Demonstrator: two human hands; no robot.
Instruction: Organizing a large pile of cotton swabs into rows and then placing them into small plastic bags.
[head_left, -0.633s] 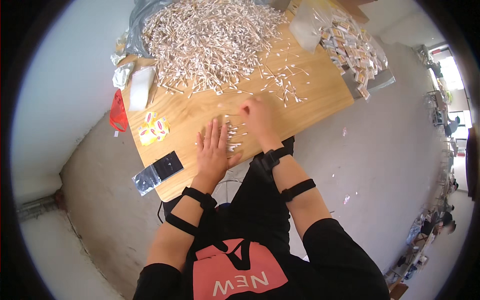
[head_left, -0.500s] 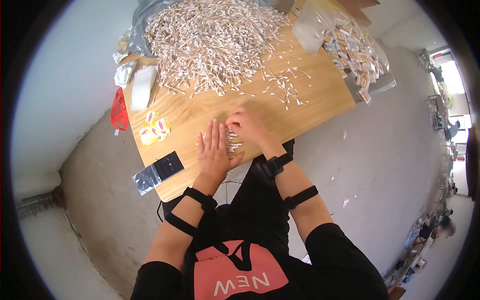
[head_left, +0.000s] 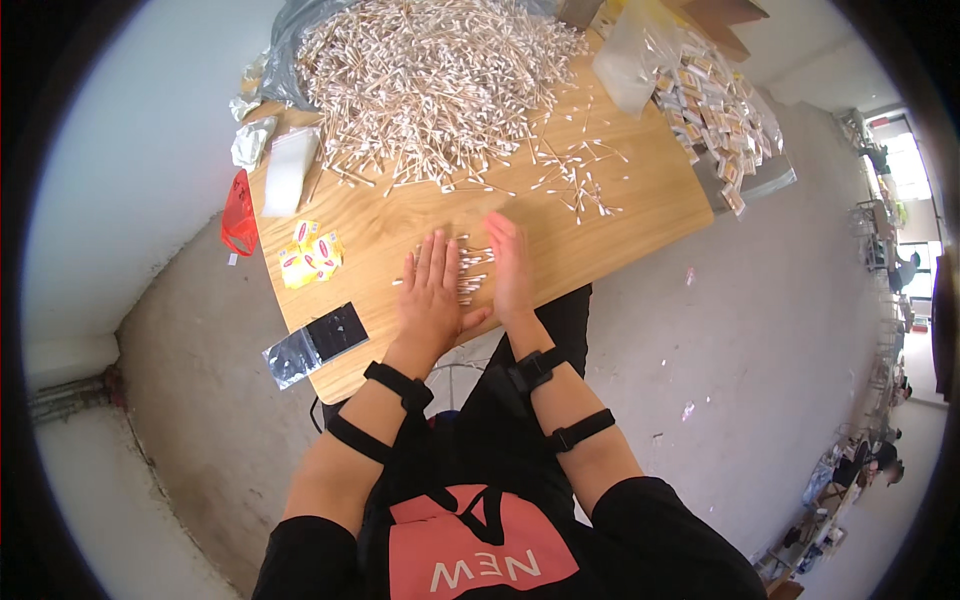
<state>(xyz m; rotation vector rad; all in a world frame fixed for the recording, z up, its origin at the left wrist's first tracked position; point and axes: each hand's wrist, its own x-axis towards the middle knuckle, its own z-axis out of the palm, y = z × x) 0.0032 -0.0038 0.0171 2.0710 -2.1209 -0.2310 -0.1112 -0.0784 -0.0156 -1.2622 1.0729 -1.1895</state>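
My left hand (head_left: 430, 298) lies flat with fingers stretched out over a small row of cotton swabs (head_left: 470, 276) near the table's front edge. The swabs' white tips show to the right of its fingers; their other parts are partly hidden beneath the palm. Just right of these tips stands my right hand (head_left: 511, 268), turned on its edge with straight fingers pointing away from me. It appears to hold nothing. A large heap of loose cotton swabs (head_left: 430, 85) covers the far part of the table, with a few scattered swabs (head_left: 580, 180) at its right side.
On the wooden table (head_left: 385, 235), yellow-and-white packets (head_left: 312, 256) and a black flat item (head_left: 337, 331) in clear plastic lie at left. Clear bags (head_left: 290, 170) and a red bag (head_left: 239, 216) sit by the left edge. Many small packs (head_left: 715, 115) fill a bag at far right.
My right hand has moved from a bent-finger pose at the swabs' far end to stand straight on edge at their right. My left hand stays nearly in place.
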